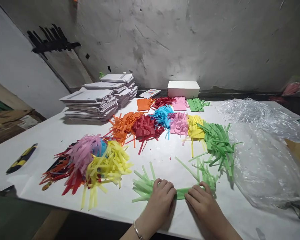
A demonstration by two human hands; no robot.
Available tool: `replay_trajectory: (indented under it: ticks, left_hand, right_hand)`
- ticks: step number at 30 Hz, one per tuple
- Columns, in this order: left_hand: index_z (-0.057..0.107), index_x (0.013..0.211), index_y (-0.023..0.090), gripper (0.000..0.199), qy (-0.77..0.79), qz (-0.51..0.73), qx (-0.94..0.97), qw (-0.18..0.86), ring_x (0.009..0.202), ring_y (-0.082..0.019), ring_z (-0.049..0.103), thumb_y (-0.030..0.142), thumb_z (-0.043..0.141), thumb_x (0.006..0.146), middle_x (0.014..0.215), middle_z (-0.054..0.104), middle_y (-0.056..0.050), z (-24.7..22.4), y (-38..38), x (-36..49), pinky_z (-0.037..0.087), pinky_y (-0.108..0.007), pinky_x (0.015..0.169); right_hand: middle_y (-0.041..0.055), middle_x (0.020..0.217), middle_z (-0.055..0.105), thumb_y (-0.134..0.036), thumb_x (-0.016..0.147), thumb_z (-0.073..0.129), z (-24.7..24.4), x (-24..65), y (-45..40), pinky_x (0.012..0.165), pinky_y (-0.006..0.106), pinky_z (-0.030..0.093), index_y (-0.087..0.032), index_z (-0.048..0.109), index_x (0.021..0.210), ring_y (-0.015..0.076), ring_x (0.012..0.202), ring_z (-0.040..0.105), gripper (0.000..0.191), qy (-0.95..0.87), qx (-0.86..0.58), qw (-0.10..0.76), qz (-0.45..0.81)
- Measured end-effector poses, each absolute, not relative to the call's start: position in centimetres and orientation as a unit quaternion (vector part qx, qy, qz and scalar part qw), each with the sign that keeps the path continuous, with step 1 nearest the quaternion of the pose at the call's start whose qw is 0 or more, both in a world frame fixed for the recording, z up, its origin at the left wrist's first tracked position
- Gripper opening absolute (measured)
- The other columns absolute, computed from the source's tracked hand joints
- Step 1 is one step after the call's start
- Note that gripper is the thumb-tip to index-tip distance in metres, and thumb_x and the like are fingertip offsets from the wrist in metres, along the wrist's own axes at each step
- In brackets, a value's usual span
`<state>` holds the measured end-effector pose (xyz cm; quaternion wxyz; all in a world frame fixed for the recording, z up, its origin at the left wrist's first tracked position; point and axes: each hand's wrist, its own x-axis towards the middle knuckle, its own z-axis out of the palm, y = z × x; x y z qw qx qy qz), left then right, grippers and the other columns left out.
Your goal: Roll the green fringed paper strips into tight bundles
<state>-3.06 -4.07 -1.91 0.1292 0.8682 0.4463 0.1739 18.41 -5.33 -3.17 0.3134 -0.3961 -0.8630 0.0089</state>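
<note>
A green tissue-paper tassel strip (pixel 181 193) lies flat near the table's front edge, its cut fringe fanning out at both ends. My left hand (pixel 163 196) presses its left part with fingers curled over the paper. On the right part rests my right hand (pixel 200 198), fingers likewise bent round the strip. A short band of folded green paper shows between the hands. Just beyond my right hand is a pile of green fringed paper (pixel 218 141). To the left of my left hand lies a heap of yellow fringed paper (pixel 111 160), joined by pink fringe (pixel 85 153).
Fringed bundles in orange (pixel 125 125), red (pixel 143 126), blue (pixel 162 115) and yellow (pixel 195 126) lie mid-table. White stacks (pixel 90 103) stand back left, a white box (pixel 183 89) at the back. Clear plastic bags (pixel 267 166) cover the right; a black-yellow cutter (pixel 22 158) lies left.
</note>
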Motion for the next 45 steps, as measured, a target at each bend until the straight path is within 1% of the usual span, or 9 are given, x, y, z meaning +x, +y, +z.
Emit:
replay_trajectory:
  ticks: [4, 9, 15, 22, 28, 34, 37, 41, 45]
  left_hand:
    - [0.063, 0.096, 0.023, 0.013, 0.426, 0.207, 0.871, 0.133, 0.098, -0.022, 0.056, 0.014, 0.068, 0.088, 0.097, 0.065, 0.000, -1.8, -4.4, -3.5, 0.031, -0.046, 0.105]
    - [0.065, 0.088, 0.024, 0.018, 0.414, 0.263, 0.867, 0.090, 0.098, -0.019, 0.058, 0.006, 0.066, 0.090, 0.091, 0.068, 0.003, -3.0, -4.8, -3.4, 0.026, -0.046, 0.111]
    - [0.069, 0.092, 0.030, 0.018, 0.413, 0.279, 0.859, 0.119, 0.090, -0.020, 0.056, 0.012, 0.068, 0.093, 0.080, 0.068, 0.004, -3.1, -5.3, -4.1, 0.032, -0.045, 0.100]
    - [0.064, 0.085, 0.022, 0.018, 0.496, 0.243, 0.820, 0.149, 0.090, -0.023, 0.056, 0.012, 0.053, 0.096, 0.087, 0.067, -0.001, -2.2, -6.1, -3.8, 0.035, -0.047, 0.094]
    - [0.062, 0.083, 0.021, 0.016, 0.595, 0.205, 0.767, 0.127, 0.093, -0.026, 0.056, 0.005, 0.059, 0.083, 0.094, 0.065, -0.004, -2.1, -5.9, -2.1, 0.035, -0.050, 0.096]
    - [0.063, 0.092, 0.023, 0.021, 0.455, 0.246, 0.844, 0.142, 0.090, -0.023, 0.056, 0.004, 0.054, 0.089, 0.092, 0.066, -0.002, -2.3, -5.8, -2.8, 0.033, -0.047, 0.098]
    - [0.062, 0.092, 0.021, 0.011, 0.415, 0.249, 0.864, 0.141, 0.087, -0.022, 0.055, 0.011, 0.060, 0.090, 0.090, 0.065, -0.002, -2.5, -6.1, -3.0, 0.035, -0.043, 0.090]
    - [0.058, 0.082, 0.019, 0.015, 0.390, 0.246, 0.880, 0.114, 0.081, -0.019, 0.053, 0.006, 0.060, 0.089, 0.082, 0.062, 0.000, -3.1, -5.9, -2.6, 0.036, -0.039, 0.086]
    - [0.058, 0.082, 0.019, 0.014, 0.385, 0.247, 0.881, 0.117, 0.084, -0.020, 0.054, 0.010, 0.068, 0.084, 0.085, 0.063, 0.001, -3.1, -5.2, -2.3, 0.033, -0.042, 0.093]
  right_hand:
    - [-0.0012, 0.075, 0.057, -0.010, 0.103, 0.039, -2.6, 17.9, -5.4, 0.092, 0.039, 0.031, -0.020, 0.055, 0.081, 0.0163, 0.072, 0.052, 0.030, -0.850, -0.425, 0.310, 0.023]
    - [-0.0001, 0.079, 0.058, -0.014, 0.103, 0.039, -2.7, 17.4, -5.5, 0.089, 0.037, 0.031, -0.021, 0.056, 0.083, 0.0181, 0.076, 0.052, 0.027, -0.866, -0.401, 0.300, 0.012]
    - [0.0007, 0.077, 0.057, -0.010, 0.105, 0.027, -4.0, 19.1, -5.8, 0.093, 0.039, 0.030, -0.021, 0.058, 0.085, 0.0192, 0.076, 0.052, 0.038, -0.868, -0.399, 0.295, 0.004]
    - [0.0012, 0.091, 0.059, -0.014, 0.101, 0.045, -4.2, 20.7, -6.0, 0.094, 0.044, 0.030, -0.023, 0.055, 0.090, 0.0223, 0.090, 0.055, 0.018, -0.817, -0.493, 0.295, 0.054]
    - [0.0034, 0.091, 0.057, -0.015, 0.097, 0.048, -4.1, 19.4, -5.3, 0.093, 0.053, 0.032, -0.022, 0.053, 0.088, 0.0266, 0.089, 0.053, 0.013, -0.781, -0.562, 0.270, 0.021]
    - [0.0034, 0.096, 0.060, -0.006, 0.098, 0.041, -3.2, 20.0, -5.9, 0.087, 0.037, 0.038, -0.022, 0.059, 0.098, 0.0205, 0.090, 0.054, 0.024, -0.857, -0.413, 0.296, 0.085]
    - [0.0027, 0.090, 0.059, -0.011, 0.099, 0.046, -2.9, 20.0, -6.7, 0.089, 0.039, 0.036, -0.021, 0.059, 0.091, 0.0203, 0.086, 0.053, 0.018, -0.855, -0.409, 0.308, 0.086]
    - [0.0023, 0.088, 0.060, -0.019, 0.105, 0.042, -3.0, 19.2, -6.9, 0.097, 0.044, 0.031, -0.020, 0.060, 0.089, 0.0202, 0.087, 0.053, 0.023, -0.849, -0.408, 0.334, 0.039]
    - [0.0006, 0.076, 0.058, -0.018, 0.109, 0.029, -3.6, 17.9, -6.5, 0.086, 0.038, 0.032, -0.019, 0.059, 0.084, 0.0177, 0.076, 0.049, 0.039, -0.859, -0.379, 0.346, 0.006]
